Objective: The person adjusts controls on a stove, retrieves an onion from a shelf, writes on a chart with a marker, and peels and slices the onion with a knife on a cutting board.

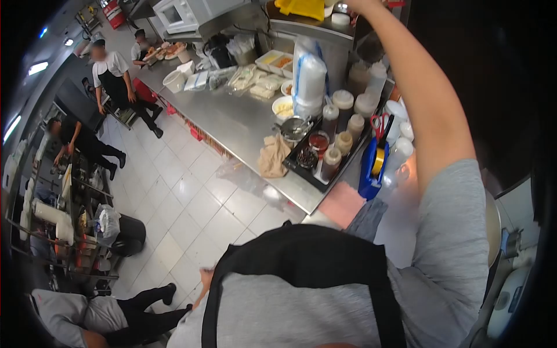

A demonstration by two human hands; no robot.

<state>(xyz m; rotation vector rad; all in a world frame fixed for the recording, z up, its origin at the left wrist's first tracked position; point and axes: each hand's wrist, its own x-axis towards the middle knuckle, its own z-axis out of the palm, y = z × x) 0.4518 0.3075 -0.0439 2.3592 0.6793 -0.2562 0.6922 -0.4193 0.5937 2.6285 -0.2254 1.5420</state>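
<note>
My right arm stretches up to the top edge, where my right hand [361,5] is partly cut off. It is beside a small shiny metal container [341,8] on the raised shelf; its fingers are too hidden to show a grip. A white round lid or tub [340,19] and a yellow cloth [300,8] lie close by. My left hand [206,275] hangs low by my left side over the floor, small in view. Its fingers look apart, with nothing visible in them.
A black tray [316,181] holds sauce bottles and small bowls on the steel counter [214,110]. Near it are a blue tape dispenser [371,174], red-handled scissors [380,123], a brown cloth [274,156] and wrapped cups [309,81]. Several people and a black bin [129,233] are to the left.
</note>
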